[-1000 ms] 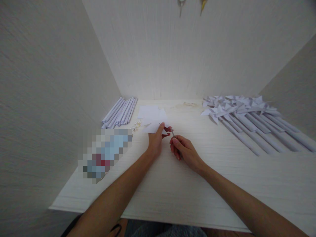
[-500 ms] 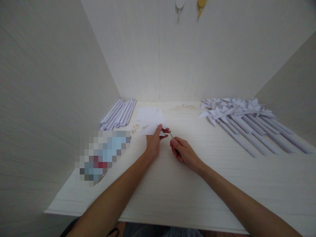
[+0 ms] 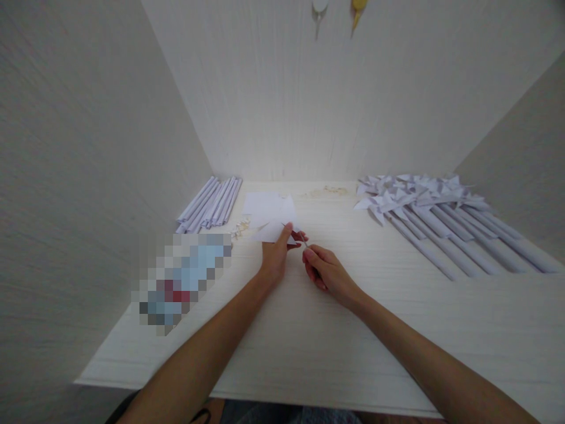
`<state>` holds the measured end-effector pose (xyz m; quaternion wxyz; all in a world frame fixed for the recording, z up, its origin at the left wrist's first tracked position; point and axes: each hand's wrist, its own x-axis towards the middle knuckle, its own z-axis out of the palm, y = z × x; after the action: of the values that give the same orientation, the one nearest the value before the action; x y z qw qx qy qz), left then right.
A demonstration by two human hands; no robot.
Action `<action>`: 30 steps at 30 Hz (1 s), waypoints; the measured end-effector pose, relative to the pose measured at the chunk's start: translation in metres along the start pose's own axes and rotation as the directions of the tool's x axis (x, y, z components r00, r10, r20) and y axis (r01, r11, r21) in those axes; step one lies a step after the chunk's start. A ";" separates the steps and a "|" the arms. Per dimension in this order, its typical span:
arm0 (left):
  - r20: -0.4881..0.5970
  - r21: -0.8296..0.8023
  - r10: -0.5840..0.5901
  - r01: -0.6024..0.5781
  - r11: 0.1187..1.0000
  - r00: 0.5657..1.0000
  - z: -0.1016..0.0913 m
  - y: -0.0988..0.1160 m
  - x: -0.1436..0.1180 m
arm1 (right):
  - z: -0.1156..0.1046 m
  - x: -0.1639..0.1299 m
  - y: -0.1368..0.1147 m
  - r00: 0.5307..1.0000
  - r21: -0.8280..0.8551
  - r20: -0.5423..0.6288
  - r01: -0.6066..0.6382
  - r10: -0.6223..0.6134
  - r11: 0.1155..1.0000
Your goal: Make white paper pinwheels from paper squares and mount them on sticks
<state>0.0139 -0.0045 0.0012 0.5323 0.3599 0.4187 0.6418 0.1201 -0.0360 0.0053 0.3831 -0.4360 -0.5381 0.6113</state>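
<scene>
My left hand (image 3: 274, 259) is closed on a cut piece of white paper (image 3: 267, 234), thumb on top and fingers reaching underneath. Slits run into the paper from its corners. In my right hand (image 3: 325, 270), closed into a fist-like grip, is a thin grey pointed tool (image 3: 304, 241); its kind is too small to tell. Its tip meets the paper's right side, close to the left fingers. Beyond the held piece lie white paper sheets (image 3: 261, 204). Small pale pieces (image 3: 241, 229) are scattered left of them.
Rolled paper tubes (image 3: 212, 203) lie at the back left. Several paper pinwheels on tube sticks (image 3: 424, 203) are piled at the right. A blurred-out blue object (image 3: 194, 274) is on the left. Walls enclose the white table (image 3: 282, 353); two round-headed items hang on the back wall.
The tool in my right hand has moved slightly up and left, its tip now at the paper. My left hand keeps its hold. The whole view has shifted a little.
</scene>
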 end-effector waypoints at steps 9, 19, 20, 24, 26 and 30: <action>0.013 0.007 0.021 -0.022 1.000 1.000 0.000 -0.001 -0.001 | 0.000 0.000 0.000 1.000 -0.005 -0.014 -0.001 0.000 1.000; 0.004 -0.007 0.004 -0.004 1.000 1.000 0.001 0.000 -0.001 | -0.001 0.001 0.003 0.999 -0.057 -0.029 0.039 -0.040 0.998; 0.008 -0.010 0.008 -0.007 1.000 1.000 0.001 0.000 -0.001 | -0.001 0.002 0.004 0.999 -0.059 -0.030 0.043 -0.045 0.997; 0.004 -0.013 0.006 -0.006 1.000 1.000 0.001 0.000 -0.001 | -0.001 0.003 0.004 0.999 -0.035 -0.035 0.030 -0.031 0.999; 0.004 -0.012 0.006 -0.006 1.000 1.000 0.001 -0.001 -0.001 | -0.001 0.003 0.004 0.999 -0.017 -0.039 0.018 -0.018 1.000; 0.008 -0.023 0.009 -0.009 1.000 1.000 0.001 -0.001 -0.001 | -0.001 0.003 0.003 0.999 -0.006 -0.046 0.018 -0.019 1.000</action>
<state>0.0151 -0.0049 0.0010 0.5352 0.3584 0.4075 0.6474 0.1200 -0.0334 0.0019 0.3999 -0.4460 -0.5347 0.5961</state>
